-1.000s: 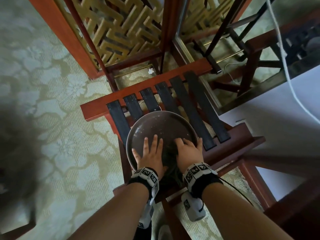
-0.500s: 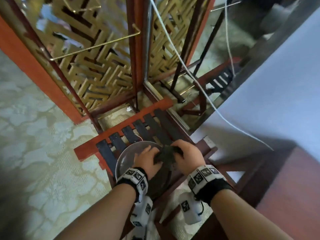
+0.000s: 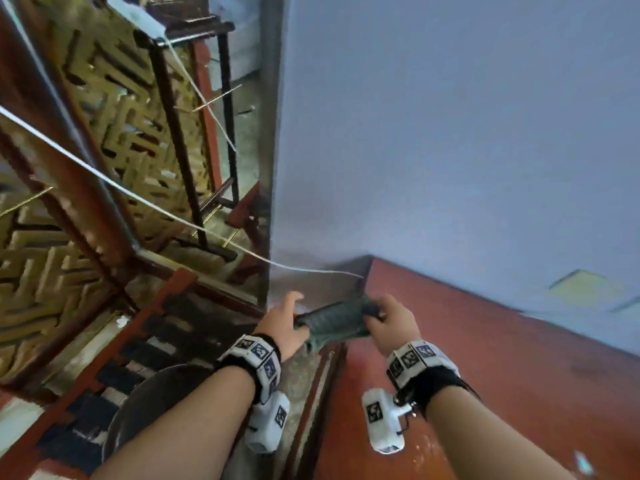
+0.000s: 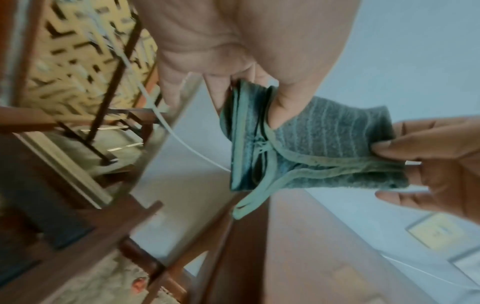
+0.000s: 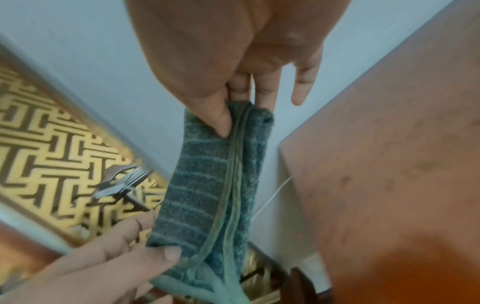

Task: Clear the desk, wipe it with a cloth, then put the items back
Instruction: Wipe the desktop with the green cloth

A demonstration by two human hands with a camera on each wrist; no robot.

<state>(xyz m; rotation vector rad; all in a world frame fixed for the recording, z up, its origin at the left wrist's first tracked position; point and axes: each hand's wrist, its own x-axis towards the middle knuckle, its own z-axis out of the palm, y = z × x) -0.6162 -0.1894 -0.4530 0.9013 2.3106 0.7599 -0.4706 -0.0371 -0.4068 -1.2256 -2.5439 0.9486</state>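
Where both hands [image 3: 341, 323] pinch, striped terry cloth [image 3: 334, 322] folds.

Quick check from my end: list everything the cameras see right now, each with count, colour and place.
Folded striped terry cloth: one, grey-green, held in the air between both hands, above the desk's left edge.
Wooden desk top: one, reddish-brown, lower right, against the wall.
Round metal basin: one, dark grey, lower left on the slatted stand, partly hidden by the left forearm.
Slatted wooden stand: one, red frame with black slats, left of the desk.
Lattice screen: gold and dark, upper left.
Thin cable: white, running from upper left to the desk corner.
Wall: pale blue-grey, behind the desk.
Left hand: pinches the cloth's left end.
Right hand: pinches the cloth's right end.
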